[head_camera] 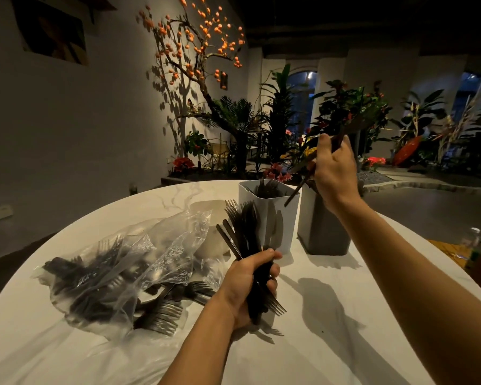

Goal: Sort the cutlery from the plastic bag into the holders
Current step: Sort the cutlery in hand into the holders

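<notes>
So our left hand (250, 284) was wrapped in a tight fist around a fat bundle of dark plastic cutlery (247, 240), mostly forks from what we could see, with tines fanning out above the fist and a few more poking out below it. The bundle stood roughly upright over the round white marble-look table (331, 343), just in front of the holders.

Our right hand (335, 173) was raised higher and further back, fingers pinched closed around a couple of dark knife-like pieces (303, 165). They were blurry, so we couldn't tell exactly how many. One end angled down toward the holders, the other stuck up past the knuckles. That hand hovered right over the grey square plastic holder (322, 232), whose inside we couldn't see.

Just left of the grey one, nearly touching it, stood the white square plastic holder (270, 215) with dark fork tines already sticking out of its top.

Off to the left of our fist lay the crumpled clear plastic bag (128, 262), still holding a heap of dark cutlery, with a few loose black forks (161, 315) spilling out of its near end onto the table.

Beyond the table there was a decorative tree with orange blossoms (200, 37) against the wall, plus lots of green plants (345, 112).
</notes>
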The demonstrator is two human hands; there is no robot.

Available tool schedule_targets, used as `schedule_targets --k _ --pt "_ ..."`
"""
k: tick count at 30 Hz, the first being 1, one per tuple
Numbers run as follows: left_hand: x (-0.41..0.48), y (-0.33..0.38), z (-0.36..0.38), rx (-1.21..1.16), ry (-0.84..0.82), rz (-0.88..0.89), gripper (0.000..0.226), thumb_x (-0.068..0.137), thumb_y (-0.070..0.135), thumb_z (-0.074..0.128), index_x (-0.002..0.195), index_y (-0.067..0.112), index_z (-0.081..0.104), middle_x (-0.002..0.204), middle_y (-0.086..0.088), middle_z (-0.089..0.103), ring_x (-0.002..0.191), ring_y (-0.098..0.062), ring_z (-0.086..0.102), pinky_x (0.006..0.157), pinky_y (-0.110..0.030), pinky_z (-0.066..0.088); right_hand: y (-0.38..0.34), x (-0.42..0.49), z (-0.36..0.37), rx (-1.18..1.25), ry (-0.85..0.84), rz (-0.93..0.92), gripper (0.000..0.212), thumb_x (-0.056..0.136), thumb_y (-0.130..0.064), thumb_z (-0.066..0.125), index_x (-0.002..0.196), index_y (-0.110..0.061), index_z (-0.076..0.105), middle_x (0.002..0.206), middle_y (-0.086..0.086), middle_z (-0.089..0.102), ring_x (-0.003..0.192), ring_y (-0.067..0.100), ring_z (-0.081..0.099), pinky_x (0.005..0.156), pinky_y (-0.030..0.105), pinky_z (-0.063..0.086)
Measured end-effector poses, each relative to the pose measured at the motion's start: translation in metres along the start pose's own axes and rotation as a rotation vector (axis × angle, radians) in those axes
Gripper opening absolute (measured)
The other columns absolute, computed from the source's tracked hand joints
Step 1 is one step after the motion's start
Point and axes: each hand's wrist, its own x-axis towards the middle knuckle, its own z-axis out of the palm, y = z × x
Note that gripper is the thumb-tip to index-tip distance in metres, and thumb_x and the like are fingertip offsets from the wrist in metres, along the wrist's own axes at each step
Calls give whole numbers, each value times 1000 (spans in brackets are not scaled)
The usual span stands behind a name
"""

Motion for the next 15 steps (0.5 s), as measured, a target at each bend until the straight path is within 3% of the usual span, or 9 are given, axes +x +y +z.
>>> schedule_targets --k 3,6,10,15 --pt "1 0 -1 -12 -7 3 16 90 24 68 90 9 73 72 -5 60 50 -11 52 49 -21 46 9 9 14 -119 47 -87 16 108 -33 41 101 -20 48 87 5 54 76 19 55 73 46 55" --pt "1 0 -2 -13 -9 4 17 90 26 69 91 10 75 73 -5 61 52 -11 53 51 -21 46 15 6 25 -150 45 -108 15 107 -31 41 93 -28 46 91 6 54 78 24 58 76 52 57" --pt "1 1 -3 -16 -17 2 17 95 24 65 93 10 73 73 -4 61 53 -10 53 51 -20 46 13 13 28 39 208 -108 13 109 -27 36 105 -17 42 84 -4 50 65 1 56 69 33 60" --pt "4 0 -6 -9 -16 -1 18 95 26 66 95 10 74 74 -4 61 54 -11 54 53 -20 47 35 4 40 -76 23 30 17 110 -28 34 109 -12 41 86 -2 47 73 7 52 82 47 59"
